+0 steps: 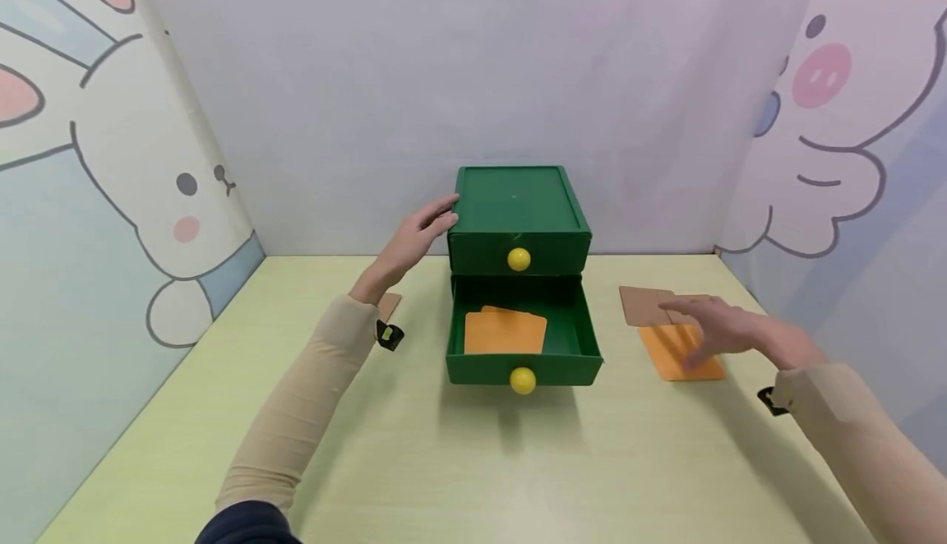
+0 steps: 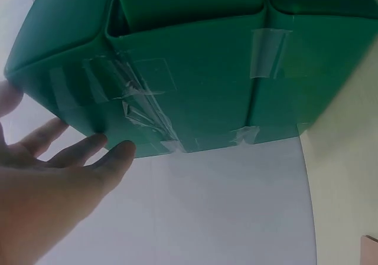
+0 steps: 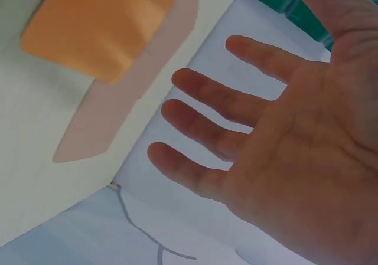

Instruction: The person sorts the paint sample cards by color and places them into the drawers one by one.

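Observation:
A green two-drawer box (image 1: 518, 199) stands at the back of the table, its lower drawer (image 1: 473, 369) pulled out. Inside that drawer lie orange cards (image 1: 505, 334), overlapping. My left hand (image 1: 410, 240) is at the box's left side near the top; in the left wrist view its fingertips (image 2: 121, 153) rest along the taped side. To the right, my right hand (image 1: 718, 329) hovers over an orange card (image 1: 666, 355) and brown cards (image 1: 642, 306) on the table. Its fingers are spread and nearly straight in the right wrist view, holding nothing.
Yellow round knobs sit on the upper drawer (image 1: 473, 255) and the lower one. Another brown card (image 1: 389, 306) is partly hidden behind my left wrist. White walls with cartoon animals enclose the pale green table (image 1: 518, 478) at the back and sides.

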A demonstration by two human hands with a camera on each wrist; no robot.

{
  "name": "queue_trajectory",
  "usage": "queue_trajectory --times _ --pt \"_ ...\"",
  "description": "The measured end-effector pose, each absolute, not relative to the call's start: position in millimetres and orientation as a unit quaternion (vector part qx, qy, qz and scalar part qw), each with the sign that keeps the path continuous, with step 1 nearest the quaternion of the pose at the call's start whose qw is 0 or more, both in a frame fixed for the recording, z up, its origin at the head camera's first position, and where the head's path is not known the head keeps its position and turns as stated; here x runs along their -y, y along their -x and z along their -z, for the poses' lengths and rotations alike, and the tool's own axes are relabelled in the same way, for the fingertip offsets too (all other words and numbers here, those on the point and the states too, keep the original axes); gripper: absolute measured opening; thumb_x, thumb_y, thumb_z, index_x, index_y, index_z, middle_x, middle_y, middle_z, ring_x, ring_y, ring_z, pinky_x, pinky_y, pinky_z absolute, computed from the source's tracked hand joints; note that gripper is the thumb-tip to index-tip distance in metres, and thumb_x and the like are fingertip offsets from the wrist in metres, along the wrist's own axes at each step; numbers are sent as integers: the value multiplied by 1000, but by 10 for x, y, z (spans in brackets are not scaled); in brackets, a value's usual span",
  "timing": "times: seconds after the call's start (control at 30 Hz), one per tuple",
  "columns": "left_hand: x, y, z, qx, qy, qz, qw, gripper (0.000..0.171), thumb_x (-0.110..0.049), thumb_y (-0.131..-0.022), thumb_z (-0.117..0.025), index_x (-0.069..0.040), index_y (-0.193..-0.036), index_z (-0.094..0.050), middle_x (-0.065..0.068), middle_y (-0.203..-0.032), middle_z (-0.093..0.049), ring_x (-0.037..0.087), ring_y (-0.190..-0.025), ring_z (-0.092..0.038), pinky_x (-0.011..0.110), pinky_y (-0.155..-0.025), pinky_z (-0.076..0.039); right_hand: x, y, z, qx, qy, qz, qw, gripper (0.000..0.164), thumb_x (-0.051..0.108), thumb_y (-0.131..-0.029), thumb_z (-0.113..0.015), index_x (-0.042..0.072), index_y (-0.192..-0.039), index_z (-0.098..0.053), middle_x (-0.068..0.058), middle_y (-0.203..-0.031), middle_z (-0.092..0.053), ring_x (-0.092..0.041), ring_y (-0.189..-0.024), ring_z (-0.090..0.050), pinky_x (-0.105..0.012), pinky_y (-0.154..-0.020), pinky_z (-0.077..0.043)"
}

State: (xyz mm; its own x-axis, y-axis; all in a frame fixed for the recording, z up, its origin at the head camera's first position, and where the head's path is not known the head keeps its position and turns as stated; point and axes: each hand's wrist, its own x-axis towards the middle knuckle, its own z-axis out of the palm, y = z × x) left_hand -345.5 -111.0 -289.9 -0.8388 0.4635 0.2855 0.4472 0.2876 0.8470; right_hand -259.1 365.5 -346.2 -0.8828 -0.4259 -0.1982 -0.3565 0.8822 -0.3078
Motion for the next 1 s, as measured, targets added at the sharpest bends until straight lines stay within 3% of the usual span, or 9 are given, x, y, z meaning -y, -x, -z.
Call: queue_trajectory --times 0.1,0.23,0.43,0.77,1.0 --pt "1105 3458 2897 -801 -282 -528 8 52 -33 -104 -42 -20 -152 -31 1 -160 -27 21 -147 -28 46 -119 -26 -3704 2544 3552 -967 184 113 139 113 38 -56 -91 -2 -145 -34 -34 -140 -38 -55 -120 -35 -76 -87 -31" --pt "1092 3393 2840 -799 -283 -531 15 52 -26 -104 -41 -15 -153 -28 6 -160 -25 25 -147 -28 46 -119 -26 -3737 2535 3664 -971 153 100 155 118 37 -51 -93 2 -146 -33 -37 -136 -36 -54 -117 -33 -76 -87 -28" --pt "1066 3240 2713 -799 -285 -529 23 52 -22 -104 -40 -9 -153 -27 11 -160 -25 28 -146 -29 45 -119 -28 -3758 2547 3783 -973 147 90 151 117 36 -52 -93 3 -146 -33 -35 -135 -37 -54 -118 -32 -68 -85 -32" --pt "1049 3212 2700 -799 -285 -529 20 52 -23 -105 -40 -10 -153 -27 12 -159 -26 29 -146 -29 45 -119 -28 -3762 2578 3816 -975 154 78 138 107 39 -53 -93 1 -140 -43 -34 -131 -43 -51 -114 -38 -67 -83 -37" --pt "1046 3194 2689 -798 -282 -532 15 52 -24 -104 -40 -9 -153 -28 14 -158 -28 30 -146 -29 46 -118 -29 -3761 2559 3791 -974 156 78 143 103 41 -55 -92 2 -138 -44 -33 -135 -42 -53 -118 -36 -71 -87 -33"
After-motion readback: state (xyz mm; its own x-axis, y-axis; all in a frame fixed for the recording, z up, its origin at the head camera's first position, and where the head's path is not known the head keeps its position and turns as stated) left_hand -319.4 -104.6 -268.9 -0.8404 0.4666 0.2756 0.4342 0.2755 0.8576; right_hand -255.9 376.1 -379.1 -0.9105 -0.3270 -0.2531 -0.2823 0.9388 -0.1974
